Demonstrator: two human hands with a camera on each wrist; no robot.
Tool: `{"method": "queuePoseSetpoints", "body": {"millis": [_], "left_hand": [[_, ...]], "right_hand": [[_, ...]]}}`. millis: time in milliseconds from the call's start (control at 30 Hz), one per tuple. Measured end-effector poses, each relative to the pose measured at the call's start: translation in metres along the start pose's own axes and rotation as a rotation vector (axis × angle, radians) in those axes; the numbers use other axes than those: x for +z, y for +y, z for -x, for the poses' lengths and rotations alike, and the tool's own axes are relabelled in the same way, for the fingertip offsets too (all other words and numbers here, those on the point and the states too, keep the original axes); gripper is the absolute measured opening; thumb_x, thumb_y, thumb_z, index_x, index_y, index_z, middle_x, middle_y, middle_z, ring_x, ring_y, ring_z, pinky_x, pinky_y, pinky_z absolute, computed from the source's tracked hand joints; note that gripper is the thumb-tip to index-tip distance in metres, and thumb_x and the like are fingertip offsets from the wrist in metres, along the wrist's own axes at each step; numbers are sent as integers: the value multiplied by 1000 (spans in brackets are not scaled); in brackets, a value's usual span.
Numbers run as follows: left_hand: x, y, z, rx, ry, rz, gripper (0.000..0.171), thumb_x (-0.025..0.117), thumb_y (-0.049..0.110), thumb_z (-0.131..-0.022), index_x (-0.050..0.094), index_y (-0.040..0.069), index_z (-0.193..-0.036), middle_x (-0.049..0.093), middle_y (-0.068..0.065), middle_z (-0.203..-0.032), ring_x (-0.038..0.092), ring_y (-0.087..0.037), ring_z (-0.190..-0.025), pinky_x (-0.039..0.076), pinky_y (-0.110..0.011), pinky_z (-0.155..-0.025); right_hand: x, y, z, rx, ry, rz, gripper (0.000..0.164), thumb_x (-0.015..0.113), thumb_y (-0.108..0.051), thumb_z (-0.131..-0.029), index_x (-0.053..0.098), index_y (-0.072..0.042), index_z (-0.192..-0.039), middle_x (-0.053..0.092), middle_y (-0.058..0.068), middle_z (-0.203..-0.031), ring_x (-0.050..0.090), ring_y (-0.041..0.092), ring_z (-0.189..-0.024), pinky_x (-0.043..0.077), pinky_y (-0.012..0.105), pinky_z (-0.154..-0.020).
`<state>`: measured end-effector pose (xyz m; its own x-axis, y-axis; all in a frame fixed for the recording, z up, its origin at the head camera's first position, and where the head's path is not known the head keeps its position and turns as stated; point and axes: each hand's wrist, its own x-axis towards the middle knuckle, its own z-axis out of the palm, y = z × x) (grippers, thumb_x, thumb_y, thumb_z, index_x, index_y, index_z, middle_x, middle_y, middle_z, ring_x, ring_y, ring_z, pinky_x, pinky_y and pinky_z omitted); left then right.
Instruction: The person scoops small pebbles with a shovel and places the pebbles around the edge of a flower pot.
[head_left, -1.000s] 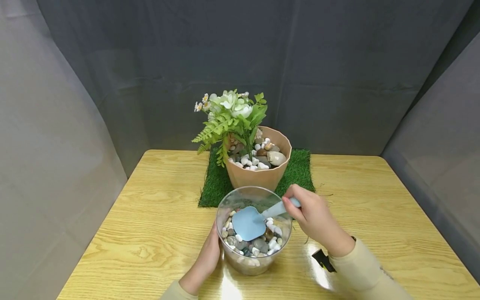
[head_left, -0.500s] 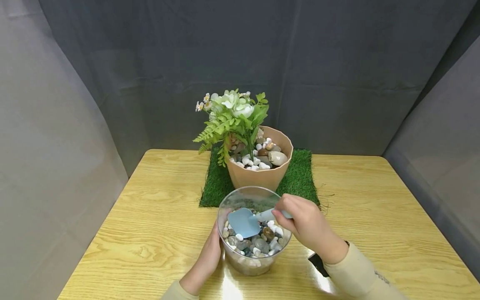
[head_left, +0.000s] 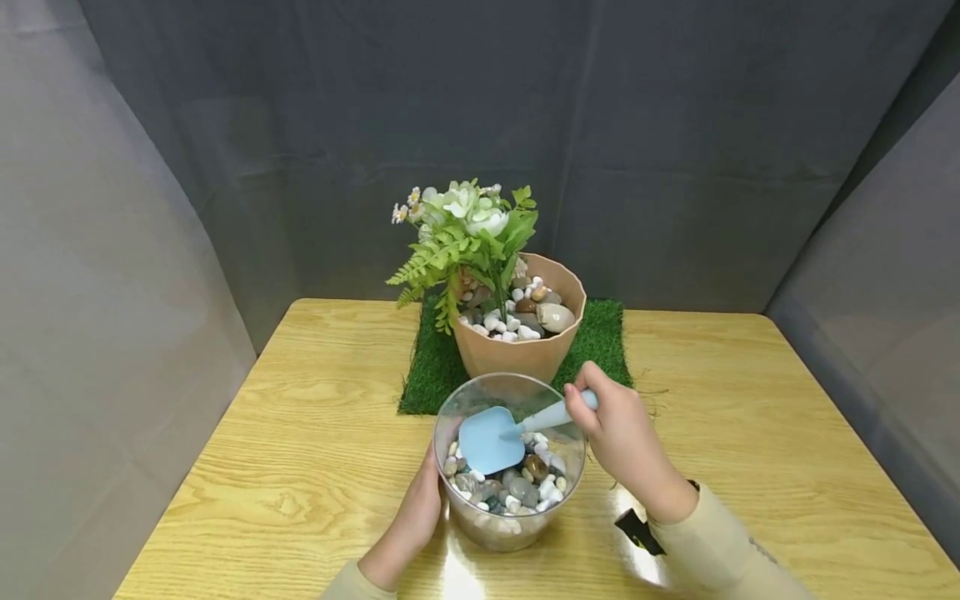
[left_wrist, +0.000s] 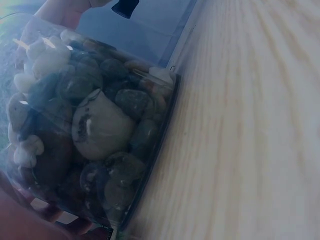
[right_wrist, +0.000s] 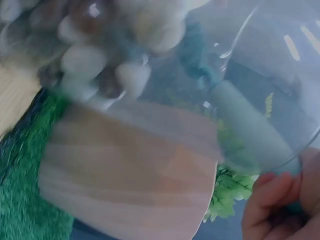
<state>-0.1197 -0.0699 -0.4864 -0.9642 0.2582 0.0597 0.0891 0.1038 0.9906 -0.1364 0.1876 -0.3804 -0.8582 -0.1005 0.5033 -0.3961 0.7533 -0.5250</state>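
Observation:
In the head view my right hand (head_left: 626,433) grips the handle of a light blue shovel (head_left: 491,442). The shovel tilts down into a clear bowl (head_left: 506,533), its blade lying over pebbles (head_left: 525,490) of white, grey and brown. My left hand (head_left: 412,512) holds the bowl's left side, its fingers partly hidden by the wall. Through that wall, the left wrist view shows a large pale stone (left_wrist: 100,125) among darker ones. The right wrist view shows my curled fingers (right_wrist: 275,192) around the handle's end, above the bowl's rim.
Just behind the bowl stands a peach planter (head_left: 517,358) with stones and white flowers (head_left: 468,208), on a green turf mat (head_left: 600,350). Everything rests on a wooden table (head_left: 300,442). Grey cloth (head_left: 675,167) hangs behind and at both sides.
My right hand dipped with the shovel toward the bowl, then rose again. The blade now lies slightly left of where it was a second ago. The left hand and bowl have stayed put.

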Motion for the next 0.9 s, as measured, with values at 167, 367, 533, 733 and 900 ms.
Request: {"method": "queuePoseSetpoints", "body": {"millis": [167, 367, 533, 733, 900], "left_hand": [[1, 0, 0, -24, 7, 9, 63, 5, 40, -114, 24, 8, -164, 26, -15, -170, 15, -37, -159, 6, -56, -128], [-1, -2, 0, -24, 12, -34, 61, 2, 35, -114, 24, 7, -164, 26, -14, -170, 16, -32, -159, 7, -45, -128], [-1, -1, 2, -32, 21, -51, 60, 4, 33, -114, 19, 4, -164, 19, -18, -171, 13, -37, -159, 7, -53, -128], [0, 1, 5, -47, 34, -62, 59, 7, 32, -115, 15, 2, -164, 17, -23, -170, 12, -44, -157, 8, -61, -127], [-1, 1, 2, -11, 15, -66, 59, 5, 32, -115, 20, 3, -164, 19, -19, -170, 13, -41, -158, 7, -58, -127]], "right_hand": [[-1, -2, 0, 97, -19, -4, 23, 54, -14, -105, 48, -13, -83, 34, -8, -56, 31, 6, -49, 32, 24, -47], [-3, -4, -3, 188, -32, -15, 24, 52, -17, -106, 49, -12, -82, 31, -7, -55, 31, 11, -48, 31, 27, -46], [-1, -7, -2, 160, -4, -1, 25, 53, -18, -106, 49, -12, -82, 31, -8, -54, 30, 11, -47, 30, 26, -46], [4, -13, 4, -121, 170, 37, 23, 62, -11, -99, 50, -12, -80, 32, -12, -58, 28, 3, -50, 28, 21, -45], [6, -17, 5, -371, 263, 89, 35, 46, -28, -109, 52, -9, -80, 40, -7, -61, 32, 2, -53, 30, 19, -44]]}}
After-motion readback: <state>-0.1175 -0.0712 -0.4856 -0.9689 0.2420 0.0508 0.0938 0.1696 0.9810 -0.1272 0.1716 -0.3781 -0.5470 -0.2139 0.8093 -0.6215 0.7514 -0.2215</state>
